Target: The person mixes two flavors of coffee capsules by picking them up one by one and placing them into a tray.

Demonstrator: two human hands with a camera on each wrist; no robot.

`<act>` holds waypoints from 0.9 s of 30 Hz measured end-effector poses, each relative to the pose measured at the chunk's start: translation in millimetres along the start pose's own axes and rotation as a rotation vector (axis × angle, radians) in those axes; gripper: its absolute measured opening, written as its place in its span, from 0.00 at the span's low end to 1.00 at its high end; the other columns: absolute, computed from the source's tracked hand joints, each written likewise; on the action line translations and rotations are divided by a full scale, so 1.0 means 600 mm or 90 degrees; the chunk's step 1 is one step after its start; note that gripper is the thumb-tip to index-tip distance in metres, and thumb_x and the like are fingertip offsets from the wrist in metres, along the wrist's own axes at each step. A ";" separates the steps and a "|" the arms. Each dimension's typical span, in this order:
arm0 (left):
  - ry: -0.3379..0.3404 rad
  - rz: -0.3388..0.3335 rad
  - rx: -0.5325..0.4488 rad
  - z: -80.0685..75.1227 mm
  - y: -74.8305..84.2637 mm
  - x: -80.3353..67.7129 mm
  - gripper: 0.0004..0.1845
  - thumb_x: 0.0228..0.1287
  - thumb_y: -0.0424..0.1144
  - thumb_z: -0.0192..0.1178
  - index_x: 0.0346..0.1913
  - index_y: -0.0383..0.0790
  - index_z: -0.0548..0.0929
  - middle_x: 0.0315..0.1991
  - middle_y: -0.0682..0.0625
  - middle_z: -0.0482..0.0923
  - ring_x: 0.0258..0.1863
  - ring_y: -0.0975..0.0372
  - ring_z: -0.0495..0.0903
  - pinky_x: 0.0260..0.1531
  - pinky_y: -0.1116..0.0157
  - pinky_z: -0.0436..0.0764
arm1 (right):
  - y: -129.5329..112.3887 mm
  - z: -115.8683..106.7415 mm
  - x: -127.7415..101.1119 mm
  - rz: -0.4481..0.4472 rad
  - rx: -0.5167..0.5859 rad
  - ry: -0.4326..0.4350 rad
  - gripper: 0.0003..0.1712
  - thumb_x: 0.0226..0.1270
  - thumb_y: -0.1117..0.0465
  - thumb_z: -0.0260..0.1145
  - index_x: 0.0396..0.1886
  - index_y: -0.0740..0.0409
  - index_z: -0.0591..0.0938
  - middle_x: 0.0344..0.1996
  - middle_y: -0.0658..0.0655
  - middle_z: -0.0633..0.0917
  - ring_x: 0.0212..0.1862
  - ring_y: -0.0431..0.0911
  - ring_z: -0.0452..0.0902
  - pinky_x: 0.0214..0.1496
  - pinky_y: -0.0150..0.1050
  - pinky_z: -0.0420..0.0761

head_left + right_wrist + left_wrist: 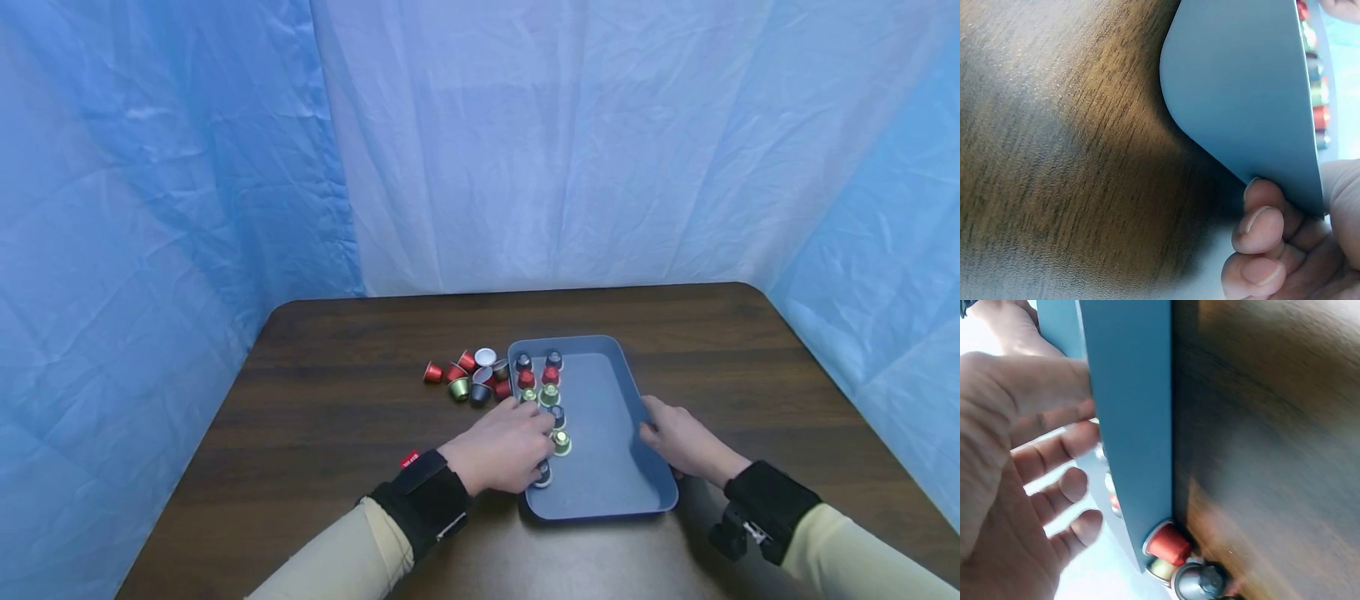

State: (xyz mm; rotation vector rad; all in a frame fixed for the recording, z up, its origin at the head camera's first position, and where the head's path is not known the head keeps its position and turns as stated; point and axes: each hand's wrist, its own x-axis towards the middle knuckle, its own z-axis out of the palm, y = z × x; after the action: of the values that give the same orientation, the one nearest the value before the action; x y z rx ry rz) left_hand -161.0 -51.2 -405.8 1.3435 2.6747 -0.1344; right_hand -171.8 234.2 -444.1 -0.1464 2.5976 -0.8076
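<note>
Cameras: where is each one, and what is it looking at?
Head: on the person's head, looking down at the table, the tray of capsules, both hands and sleeves.
Left wrist: beside the left hand, facing the tray's outer wall and a red capsule.
Right wrist: below the right hand, facing the tray's underside; fingers show.
All three share the tray.
</note>
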 end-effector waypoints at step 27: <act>0.080 -0.096 -0.034 -0.018 -0.032 -0.043 0.19 0.64 0.52 0.71 0.55 0.50 0.87 0.48 0.54 0.84 0.48 0.61 0.80 0.52 0.62 0.81 | 0.003 0.003 0.000 -0.007 0.007 0.003 0.34 0.77 0.64 0.54 0.74 0.76 0.56 0.53 0.76 0.77 0.27 0.46 0.79 0.23 0.44 0.80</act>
State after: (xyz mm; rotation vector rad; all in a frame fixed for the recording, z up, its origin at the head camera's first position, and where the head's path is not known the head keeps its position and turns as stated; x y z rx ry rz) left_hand -161.9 -81.3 -390.5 1.1725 2.8610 0.0069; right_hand -170.9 234.5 -446.4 -0.1550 2.5985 -0.8272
